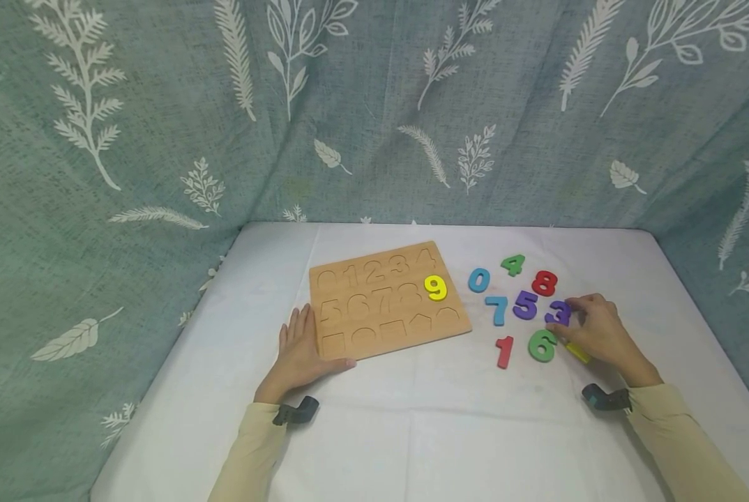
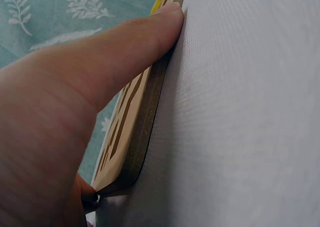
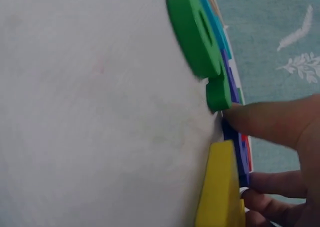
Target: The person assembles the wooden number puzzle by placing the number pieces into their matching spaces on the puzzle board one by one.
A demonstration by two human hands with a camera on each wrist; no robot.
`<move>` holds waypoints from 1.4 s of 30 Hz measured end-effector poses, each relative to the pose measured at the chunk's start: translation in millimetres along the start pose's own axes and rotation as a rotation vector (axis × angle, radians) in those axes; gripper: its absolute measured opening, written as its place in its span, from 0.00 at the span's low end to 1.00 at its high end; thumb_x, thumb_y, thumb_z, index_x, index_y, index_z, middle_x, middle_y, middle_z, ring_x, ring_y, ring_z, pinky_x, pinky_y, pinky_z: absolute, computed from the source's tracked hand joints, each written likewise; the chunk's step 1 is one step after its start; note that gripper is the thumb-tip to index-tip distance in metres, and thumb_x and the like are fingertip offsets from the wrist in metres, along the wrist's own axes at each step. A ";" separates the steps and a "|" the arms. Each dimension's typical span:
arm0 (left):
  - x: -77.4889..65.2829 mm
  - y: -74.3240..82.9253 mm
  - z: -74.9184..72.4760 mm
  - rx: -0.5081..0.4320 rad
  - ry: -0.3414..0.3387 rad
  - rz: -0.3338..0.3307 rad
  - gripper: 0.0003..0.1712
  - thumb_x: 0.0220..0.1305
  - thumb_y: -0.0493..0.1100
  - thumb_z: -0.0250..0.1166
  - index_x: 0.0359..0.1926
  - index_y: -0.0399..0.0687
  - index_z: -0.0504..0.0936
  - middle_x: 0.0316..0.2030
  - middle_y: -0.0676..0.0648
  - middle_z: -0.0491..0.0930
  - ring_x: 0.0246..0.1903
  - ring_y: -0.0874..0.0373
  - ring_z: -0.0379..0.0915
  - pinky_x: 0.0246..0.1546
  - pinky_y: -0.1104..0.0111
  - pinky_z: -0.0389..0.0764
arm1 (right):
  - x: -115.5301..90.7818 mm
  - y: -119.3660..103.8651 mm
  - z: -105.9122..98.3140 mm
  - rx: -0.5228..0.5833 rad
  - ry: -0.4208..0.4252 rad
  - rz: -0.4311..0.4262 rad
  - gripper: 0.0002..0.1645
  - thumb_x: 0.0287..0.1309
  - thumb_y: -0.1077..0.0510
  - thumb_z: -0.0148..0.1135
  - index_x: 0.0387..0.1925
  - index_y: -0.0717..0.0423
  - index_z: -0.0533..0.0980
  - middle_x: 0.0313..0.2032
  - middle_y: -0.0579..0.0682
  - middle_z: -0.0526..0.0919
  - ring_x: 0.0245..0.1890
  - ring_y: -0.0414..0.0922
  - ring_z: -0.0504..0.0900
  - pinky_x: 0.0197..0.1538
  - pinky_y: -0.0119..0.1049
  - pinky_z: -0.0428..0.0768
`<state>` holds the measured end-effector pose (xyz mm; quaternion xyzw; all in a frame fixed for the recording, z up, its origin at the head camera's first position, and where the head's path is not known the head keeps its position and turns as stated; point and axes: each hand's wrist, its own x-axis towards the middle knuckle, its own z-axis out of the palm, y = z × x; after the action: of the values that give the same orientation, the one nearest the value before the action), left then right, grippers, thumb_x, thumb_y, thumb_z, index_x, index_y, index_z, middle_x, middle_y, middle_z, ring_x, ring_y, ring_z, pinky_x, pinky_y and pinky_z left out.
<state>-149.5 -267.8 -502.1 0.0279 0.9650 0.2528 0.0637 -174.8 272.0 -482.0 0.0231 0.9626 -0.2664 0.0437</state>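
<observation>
A wooden number puzzle board point(image 1: 374, 317) lies tilted on the table, with a yellow number 9 point(image 1: 435, 288) on its right part. At the board's lower left corner my left hand point(image 1: 299, 355) rests with fingers extended along the left edge. Its thumb point(image 2: 135, 42) lies straight against the near edge. My right hand point(image 1: 603, 331) pinches the purple number 3 point(image 1: 558, 314) between thumb and fingers, at table level. Beside that thumb sits the green number 6 point(image 3: 192, 34). A yellow piece point(image 3: 217, 187), partly hidden under the right hand in the head view, lies close by.
Left of the right hand are a purple 5 point(image 1: 525, 305), red 8 point(image 1: 545, 283), green 4 point(image 1: 512, 265), blue 0 point(image 1: 478, 280), blue 7 point(image 1: 496, 310) and red 1 point(image 1: 504, 352). White cloth point(image 1: 412, 432) covers the table; a patterned curtain point(image 1: 374, 139) hangs behind.
</observation>
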 end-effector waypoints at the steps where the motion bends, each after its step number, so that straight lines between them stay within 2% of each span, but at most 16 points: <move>1: 0.2 -0.4 0.2 0.004 -0.003 -0.002 0.88 0.40 0.79 0.75 0.82 0.38 0.33 0.84 0.36 0.32 0.83 0.37 0.22 0.80 0.36 0.30 | 0.0 -0.3 0.1 -0.010 0.004 -0.005 0.45 0.59 0.47 0.74 0.66 0.74 0.69 0.62 0.76 0.66 0.62 0.72 0.63 0.65 0.72 0.71; 9: 1.6 -2.7 1.4 0.014 -0.024 -0.013 0.89 0.40 0.81 0.74 0.82 0.38 0.31 0.84 0.36 0.30 0.83 0.37 0.20 0.80 0.37 0.29 | -0.7 1.6 1.8 -0.082 0.025 -0.023 0.45 0.59 0.45 0.73 0.65 0.72 0.70 0.62 0.76 0.66 0.61 0.73 0.65 0.64 0.73 0.71; 14: 1.0 -1.7 1.2 0.014 -0.022 -0.012 0.88 0.41 0.80 0.75 0.82 0.37 0.32 0.84 0.36 0.30 0.83 0.37 0.20 0.80 0.37 0.29 | 0.7 2.5 1.1 -0.054 0.009 0.004 0.47 0.59 0.44 0.73 0.67 0.72 0.67 0.64 0.76 0.66 0.64 0.74 0.65 0.65 0.73 0.71; 24: 0.2 0.0 -0.3 0.025 -0.029 -0.014 0.88 0.42 0.80 0.74 0.82 0.37 0.32 0.84 0.36 0.30 0.83 0.37 0.20 0.81 0.38 0.29 | 2.2 -2.2 -4.7 -0.005 0.020 -0.032 0.45 0.61 0.47 0.72 0.68 0.72 0.66 0.62 0.75 0.67 0.59 0.71 0.70 0.62 0.69 0.77; 33: 0.4 0.5 -2.2 0.041 -0.023 -0.013 0.88 0.42 0.80 0.74 0.82 0.37 0.33 0.84 0.36 0.31 0.83 0.37 0.21 0.81 0.37 0.30 | 5.1 -17.5 -12.4 0.026 0.018 -0.049 0.45 0.64 0.45 0.69 0.70 0.68 0.66 0.63 0.72 0.67 0.58 0.69 0.71 0.58 0.67 0.80; 42: -1.0 0.9 -2.5 0.020 -0.022 -0.011 0.88 0.41 0.80 0.74 0.82 0.36 0.33 0.83 0.35 0.31 0.83 0.36 0.21 0.80 0.37 0.29 | 13.1 -37.9 -18.4 0.043 0.023 -0.145 0.44 0.64 0.46 0.70 0.69 0.71 0.67 0.62 0.72 0.69 0.58 0.68 0.73 0.54 0.64 0.82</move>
<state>-148.8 -268.3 -499.4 0.0261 0.9669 0.2423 0.0757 -191.7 249.2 -448.2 -0.0426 0.9562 -0.2893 0.0130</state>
